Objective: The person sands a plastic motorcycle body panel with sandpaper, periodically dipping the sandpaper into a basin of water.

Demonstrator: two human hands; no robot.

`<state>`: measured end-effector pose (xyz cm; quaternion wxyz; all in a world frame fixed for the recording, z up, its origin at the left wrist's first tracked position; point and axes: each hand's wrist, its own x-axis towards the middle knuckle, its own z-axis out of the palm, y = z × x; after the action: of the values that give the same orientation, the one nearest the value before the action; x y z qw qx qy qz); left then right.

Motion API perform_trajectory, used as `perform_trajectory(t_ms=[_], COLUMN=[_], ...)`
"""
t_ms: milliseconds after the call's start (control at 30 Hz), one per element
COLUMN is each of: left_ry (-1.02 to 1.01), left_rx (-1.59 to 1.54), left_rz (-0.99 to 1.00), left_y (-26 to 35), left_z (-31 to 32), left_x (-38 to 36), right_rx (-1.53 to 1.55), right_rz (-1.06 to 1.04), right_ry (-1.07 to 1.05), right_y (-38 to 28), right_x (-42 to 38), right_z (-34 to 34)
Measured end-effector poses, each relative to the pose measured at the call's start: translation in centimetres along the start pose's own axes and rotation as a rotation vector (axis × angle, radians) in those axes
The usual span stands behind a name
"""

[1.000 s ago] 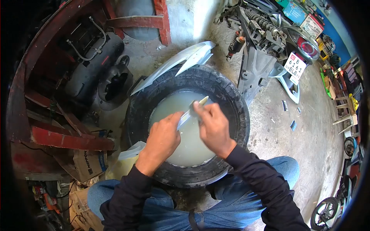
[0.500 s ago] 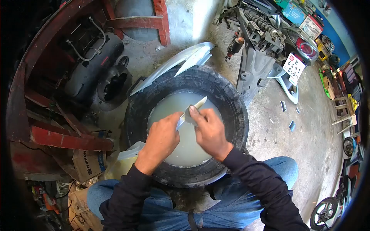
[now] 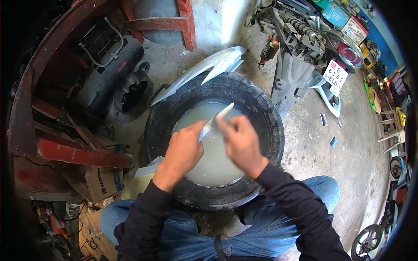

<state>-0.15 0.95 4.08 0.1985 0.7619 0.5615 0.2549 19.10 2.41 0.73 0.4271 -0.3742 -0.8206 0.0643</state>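
A slim, pointed pale plastic piece [image 3: 227, 110] slants over a round black tub [image 3: 271, 130] of cloudy water [image 3: 212, 167]. My left hand [image 3: 185, 145] is closed around its lower end. Against its upper part presses my right hand [image 3: 241, 143], smeared by motion, thumb on top. The small grey sheet of sandpaper seen under that thumb a moment earlier is mostly hidden by the fingers and blur. Across the tub's far rim lies a long silver-white body panel [image 3: 198, 76].
Beyond the tub at right stands a stripped motorcycle rear [image 3: 296, 65] with a licence plate [image 3: 335, 77]. At left are a black compressor tank [image 3: 109, 65], a red frame [image 3: 82, 152] and a cardboard box [image 3: 101, 185]. Small blue scraps [image 3: 333, 142] lie on the concrete floor.
My right hand has shifted slightly along the pale piece and is now blurred; the grey sheet barely shows. My left hand keeps its hold. The whole view has moved a little.
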Motion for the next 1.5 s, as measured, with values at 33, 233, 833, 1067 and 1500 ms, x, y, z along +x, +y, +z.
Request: perform_trajectory(t_ms=[33, 233, 833, 1067, 1500], left_ry=[0.010, 0.008, -0.036, -0.010, -0.006], left_rx=[-0.025, -0.019, 0.004, -0.039, -0.012], left_rz=[0.006, -0.011, -0.019, 0.003, 0.015], left_y=[-0.1, 0.1, 0.1, -0.3, -0.3], left_z=[-0.1, -0.1, 0.4, 0.3, 0.0], left_x=[-0.1, -0.2, -0.4, -0.7, -0.4], right_rx=[-0.050, -0.003, -0.126, -0.105, -0.103], right_rz=[0.012, -0.011, 0.028, 0.026, -0.046], right_ry=[0.033, 0.010, 0.057, 0.078, 0.086], right_y=[1.4, -0.6, 1.4, 1.4, 1.7], right_x=[0.9, 0.0, 0.7, 1.1, 1.2], right_z=[-0.7, 0.1, -0.7, -0.8, -0.7])
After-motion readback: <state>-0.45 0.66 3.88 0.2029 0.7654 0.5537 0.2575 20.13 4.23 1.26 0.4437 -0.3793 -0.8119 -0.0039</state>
